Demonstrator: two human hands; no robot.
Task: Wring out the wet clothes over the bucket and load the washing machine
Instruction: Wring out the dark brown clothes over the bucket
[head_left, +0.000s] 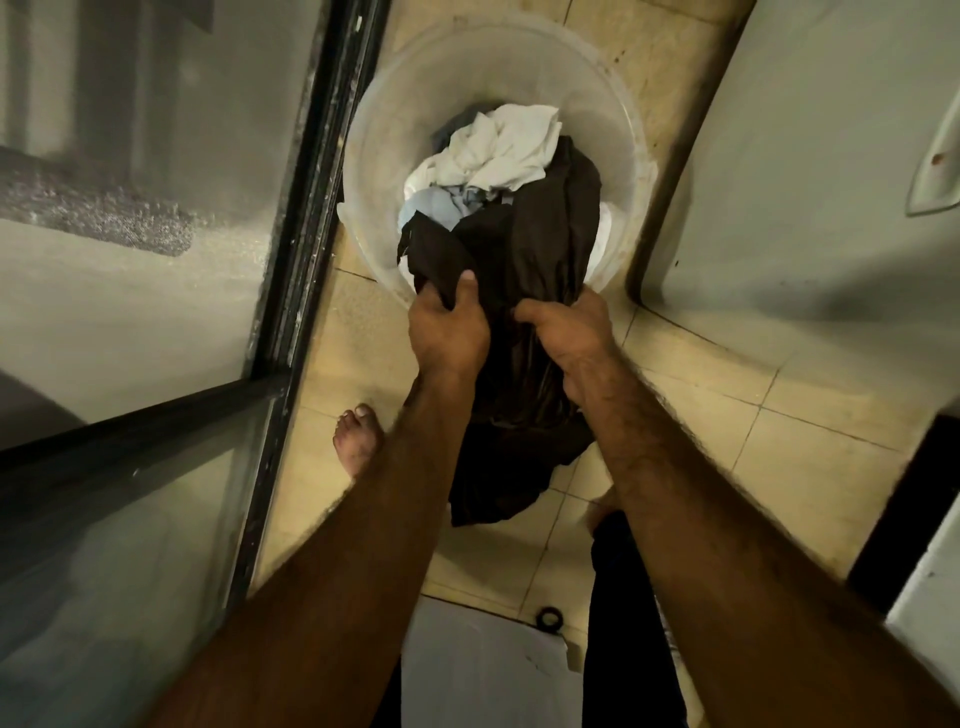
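**Both hands gripping a dark garment at the bucket's near rim**

At far left, a dark-framed glass door (291, 270) runs along the tiled floor (701, 415). Just right of it, a bare foot (358, 441) stands on the tiles. The translucent bucket (384, 145) sits on the floor between the door and the white body at right. It holds a crumpled white cloth (498, 145) on top, with a pale blue cloth (431, 202) below it on the near-left side. The left hand (449, 332) has its fingers curled tight round a bunch of the dark garment (535, 234), thumb pointing up. This garment drapes from inside the bucket, over its near rim, and hangs below the hands to just above the floor. The right hand (571, 338) clamps the same garment just beside the left, fingers wrapped in the folds. At right stands a white rounded body (805, 156), possibly the washing machine; the wide-angle edge shows too little to tell. A small black ring (549, 618) lies on the floor near the bottom.
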